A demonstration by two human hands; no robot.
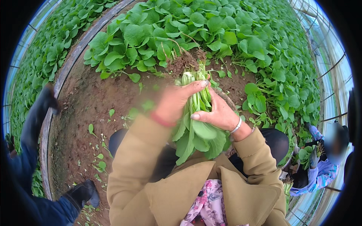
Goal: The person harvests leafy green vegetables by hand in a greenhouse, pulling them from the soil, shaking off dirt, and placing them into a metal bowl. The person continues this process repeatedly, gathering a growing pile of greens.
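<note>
A bunch of leafy green plants [195, 99] hangs between my hands, its leaves down towards my lap and its roots, clotted with brown soil, at the top. My left hand [175, 99], with a red band at the wrist, wraps the pale stems from the left, its thumb across them just under the roots; its edge is blurred. From the right, my right hand [219, 110] closes around the same stems a little lower, thumb over the leaf bases, a silver bracelet [237, 125] at its wrist. The fingers behind the stems are mostly hidden.
A dense bed of leafy greens [215, 25] grows ahead and to the right. A weathered plank edge [70, 60] curves along the left. Someone's dark boots [87, 192] stand on bare soil there. A co-worker [319, 169] at the right holds another bunch, near the plastic greenhouse wall [333, 67].
</note>
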